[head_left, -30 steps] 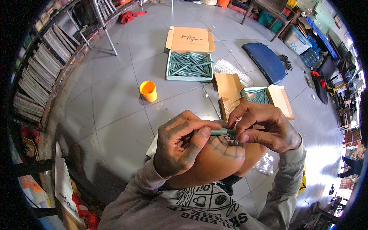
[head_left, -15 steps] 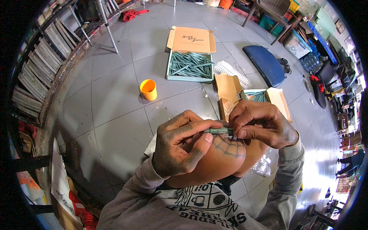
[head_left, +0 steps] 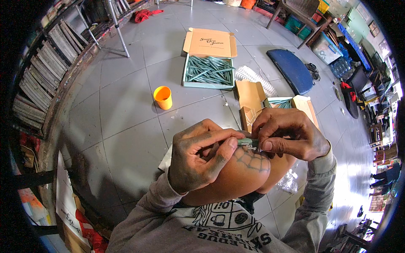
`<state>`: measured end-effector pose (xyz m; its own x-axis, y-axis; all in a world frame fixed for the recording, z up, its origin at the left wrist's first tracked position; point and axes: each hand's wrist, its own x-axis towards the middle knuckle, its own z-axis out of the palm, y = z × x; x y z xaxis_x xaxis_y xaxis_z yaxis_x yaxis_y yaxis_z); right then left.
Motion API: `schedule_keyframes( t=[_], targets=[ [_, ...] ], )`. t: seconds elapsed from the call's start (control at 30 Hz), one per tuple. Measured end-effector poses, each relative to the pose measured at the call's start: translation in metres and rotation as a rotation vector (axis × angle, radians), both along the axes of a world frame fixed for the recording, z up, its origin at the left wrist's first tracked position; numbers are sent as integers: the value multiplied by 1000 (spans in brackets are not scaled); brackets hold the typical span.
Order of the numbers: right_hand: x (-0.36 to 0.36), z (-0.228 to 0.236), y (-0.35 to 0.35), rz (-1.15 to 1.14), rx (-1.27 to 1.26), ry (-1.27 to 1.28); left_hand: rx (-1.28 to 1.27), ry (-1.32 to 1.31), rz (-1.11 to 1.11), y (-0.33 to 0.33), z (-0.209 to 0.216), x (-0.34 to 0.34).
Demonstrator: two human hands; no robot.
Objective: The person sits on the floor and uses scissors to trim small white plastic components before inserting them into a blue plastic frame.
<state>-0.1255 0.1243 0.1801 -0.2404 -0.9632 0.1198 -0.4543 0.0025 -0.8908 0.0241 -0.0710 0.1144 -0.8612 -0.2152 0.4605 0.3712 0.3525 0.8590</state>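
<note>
Above my bare knee [head_left: 219, 181], both hands hold a slim dark green tube [head_left: 249, 142] with small pale lettering. My left hand [head_left: 198, 154] pinches its left end between thumb and forefinger. The thumb and fingers of my right hand [head_left: 291, 137] close on the other end, hiding it. Beyond my hands, an open cardboard box [head_left: 208, 86] is filled with a heap of thin green sticks [head_left: 209, 69]. Partly behind my right hand, a smaller open carton [head_left: 250, 95] stands beside more green sticks [head_left: 280, 102].
An orange cup [head_left: 163, 99] stands on the grey tiled floor [head_left: 126, 114], left of the full box. To the right are a clear ridged plastic piece [head_left: 253, 78] and a blue cushion-like panel [head_left: 291, 71]. Crumpled clear plastic [head_left: 288, 182] lies by my knee. Stacked flat frames [head_left: 46, 71] line the left.
My left thumb and forefinger have shifted right along the tube, covering its left part. My right hand stays on the other end, nearly in place.
</note>
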Motion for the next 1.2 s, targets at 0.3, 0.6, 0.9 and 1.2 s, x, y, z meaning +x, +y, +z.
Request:
schedule_keyframes(
  t=[0.3,0.6,0.9,1.2],
  targets=[
    [4,11,-3,-40,110,-75,61,-55,-27,-1,4,1],
    [2,7,0,10,61,-97,158,-158,-8,3,8,-1],
    [6,7,2,-92,49,13,168,-197,-25,5,4,-2],
    [11,5,2,-151,45,38,221,-207,-37,8,2,-2]
  ],
)
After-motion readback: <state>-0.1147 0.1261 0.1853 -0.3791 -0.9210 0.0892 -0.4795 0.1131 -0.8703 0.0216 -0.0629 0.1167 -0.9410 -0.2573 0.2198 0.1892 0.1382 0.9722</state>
